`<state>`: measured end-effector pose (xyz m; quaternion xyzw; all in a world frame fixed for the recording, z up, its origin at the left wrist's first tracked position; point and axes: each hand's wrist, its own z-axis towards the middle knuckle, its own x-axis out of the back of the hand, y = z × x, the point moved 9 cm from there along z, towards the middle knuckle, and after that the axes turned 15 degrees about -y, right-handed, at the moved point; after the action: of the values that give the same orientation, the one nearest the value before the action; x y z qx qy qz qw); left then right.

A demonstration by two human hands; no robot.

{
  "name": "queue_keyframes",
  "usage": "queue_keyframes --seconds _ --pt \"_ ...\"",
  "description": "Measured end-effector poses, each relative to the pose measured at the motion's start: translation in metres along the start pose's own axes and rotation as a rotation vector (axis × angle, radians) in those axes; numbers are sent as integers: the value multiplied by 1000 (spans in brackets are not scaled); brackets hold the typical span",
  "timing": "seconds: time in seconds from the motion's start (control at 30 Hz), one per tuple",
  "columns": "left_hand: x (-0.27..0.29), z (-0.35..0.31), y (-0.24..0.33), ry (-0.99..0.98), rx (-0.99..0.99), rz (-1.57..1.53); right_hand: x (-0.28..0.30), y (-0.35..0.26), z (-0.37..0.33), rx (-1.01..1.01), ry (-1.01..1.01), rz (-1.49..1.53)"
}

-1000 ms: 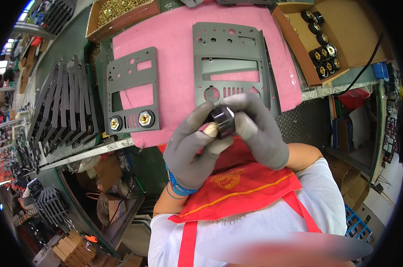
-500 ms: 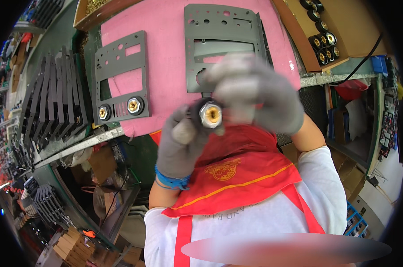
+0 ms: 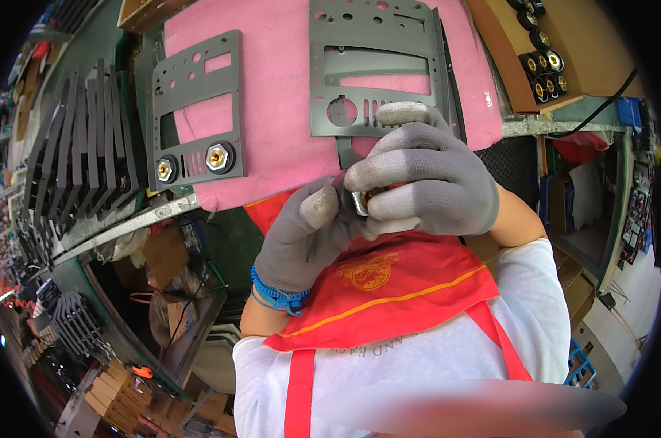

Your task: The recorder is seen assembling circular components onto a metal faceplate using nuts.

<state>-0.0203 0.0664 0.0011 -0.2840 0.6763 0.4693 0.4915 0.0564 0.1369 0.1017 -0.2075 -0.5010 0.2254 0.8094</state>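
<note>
My left hand, in a grey work glove with blue bands at the wrist, grips a round black fitting with a metal hex nut and a brass centre. The gloved fingers of my right hand are curled round the nut side and cover most of it. Both hands meet in front of the red apron. Just beyond them lies a dark grey metal panel with a round hole and slots. Another grey panel, to the left, carries a larger hex-nut fitting and a smaller one.
A pink mat lies under both panels. Several grey panels stand in a row at the left. At the far right, a cardboard box holds several black-and-brass fittings, with a black cable across its edge.
My right hand has come down from over the right panel and closed on the nut of the fitting. My left hand still holds the fitting, now turned more sideways.
</note>
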Motion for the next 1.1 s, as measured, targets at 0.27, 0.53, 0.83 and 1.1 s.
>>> queue_keyframes --seconds 0.27,0.53,0.83,1.1 --pt "9 1 -9 67 -9 16 -1 11 -7 -145 -66 312" --pt "0 1 -25 -95 121 -118 3 -6 -6 14 -105 -89" --pt "-10 13 -24 -175 54 -159 -9 6 -15 -97 -127 -29" --pt "17 21 -38 59 155 128 19 80 -14 -456 87 -78"
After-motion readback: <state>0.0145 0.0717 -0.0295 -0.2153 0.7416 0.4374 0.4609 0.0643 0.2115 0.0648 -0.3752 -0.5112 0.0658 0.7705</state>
